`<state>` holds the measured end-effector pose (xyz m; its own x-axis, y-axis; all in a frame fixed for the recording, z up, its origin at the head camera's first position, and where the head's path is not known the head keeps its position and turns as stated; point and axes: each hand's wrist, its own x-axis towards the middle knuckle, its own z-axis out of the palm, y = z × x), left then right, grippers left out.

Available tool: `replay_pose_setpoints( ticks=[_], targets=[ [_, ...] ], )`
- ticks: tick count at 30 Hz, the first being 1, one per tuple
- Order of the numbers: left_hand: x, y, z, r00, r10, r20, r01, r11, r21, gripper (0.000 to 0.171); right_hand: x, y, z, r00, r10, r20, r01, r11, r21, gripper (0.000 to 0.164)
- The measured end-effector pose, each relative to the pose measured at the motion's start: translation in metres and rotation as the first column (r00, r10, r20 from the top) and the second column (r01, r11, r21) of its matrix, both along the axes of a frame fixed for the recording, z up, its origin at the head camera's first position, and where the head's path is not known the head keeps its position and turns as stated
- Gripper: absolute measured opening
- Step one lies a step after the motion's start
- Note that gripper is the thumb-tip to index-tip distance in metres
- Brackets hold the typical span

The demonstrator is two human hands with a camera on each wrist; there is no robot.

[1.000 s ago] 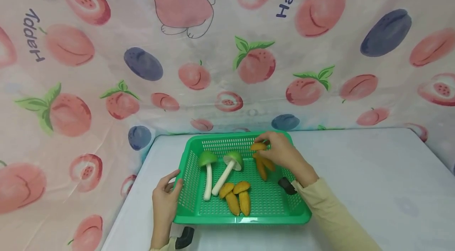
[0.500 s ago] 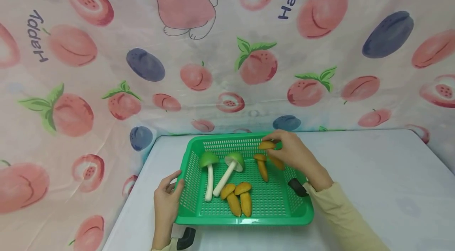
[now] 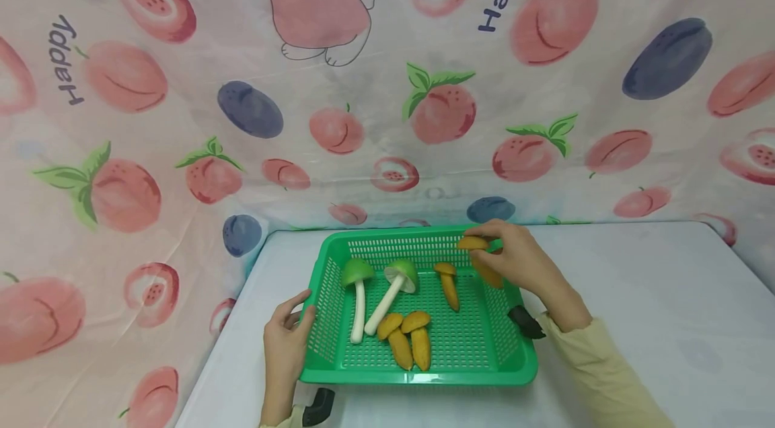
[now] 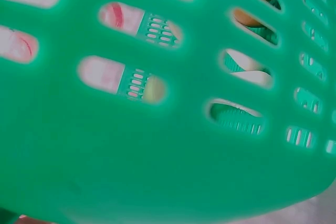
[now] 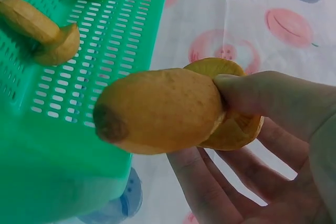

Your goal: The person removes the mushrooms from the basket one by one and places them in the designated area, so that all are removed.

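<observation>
My right hand [image 3: 523,260] pinches a yellow-brown toy mushroom [image 3: 486,270] above the right back corner of a green plastic basket [image 3: 418,377]. In the right wrist view the thick mushroom stem [image 5: 163,111] points left, with the thumb at the cap's underside. My left hand [image 3: 287,340] touches the basket's left rim with relaxed fingers. Inside the basket lie two green-capped mushrooms with long white stems [image 3: 358,310], a pair of yellow-brown mushrooms [image 3: 420,340] near the front, and a single yellow-brown mushroom [image 3: 449,290] toward the back right. The left wrist view shows mostly the basket's slotted wall [image 4: 157,156].
The basket stands on a white table [image 3: 642,293] that extends to the right. A fruit-patterned cloth [image 3: 363,91] hangs behind the table and along its left side.
My right hand has lifted the mushroom away from the single yellow-brown one and moved it right, toward the basket's right rim. My left hand has stayed at the left rim.
</observation>
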<state>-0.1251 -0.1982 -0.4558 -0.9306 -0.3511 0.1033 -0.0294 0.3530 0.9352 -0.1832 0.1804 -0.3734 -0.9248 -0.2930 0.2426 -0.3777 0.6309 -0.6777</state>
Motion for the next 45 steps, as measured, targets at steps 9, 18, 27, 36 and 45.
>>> replay_pose_setpoints(
  ticks=[9,18,27,36,45],
  targets=[
    [0.000,0.001,0.000,1.000,0.007,0.013,-0.006,1.000,-0.008,0.031,0.004,0.014,-0.002,0.999,-0.032,-0.009,0.032,0.999,-0.007,0.031],
    [0.000,0.001,0.000,1.000,0.007,0.005,-0.007,1.000,-0.003,0.031,0.005,0.029,-0.004,0.998,-0.062,0.007,0.062,0.998,-0.004,0.032],
    [0.000,0.000,-0.001,1.000,-0.001,0.000,0.001,1.000,0.011,0.032,0.007,0.039,-0.006,0.995,-0.100,0.019,0.100,0.995,-0.014,0.034],
    [0.002,0.000,-0.001,1.000,-0.001,0.001,0.001,1.000,0.011,0.032,0.007,0.050,-0.014,0.989,-0.143,0.025,0.142,0.990,0.007,0.036],
    [0.000,0.000,-0.002,1.000,-0.002,-0.007,0.002,1.000,0.002,0.032,0.006,0.060,-0.022,0.984,-0.177,0.034,0.177,0.984,0.014,0.035]
  ],
)
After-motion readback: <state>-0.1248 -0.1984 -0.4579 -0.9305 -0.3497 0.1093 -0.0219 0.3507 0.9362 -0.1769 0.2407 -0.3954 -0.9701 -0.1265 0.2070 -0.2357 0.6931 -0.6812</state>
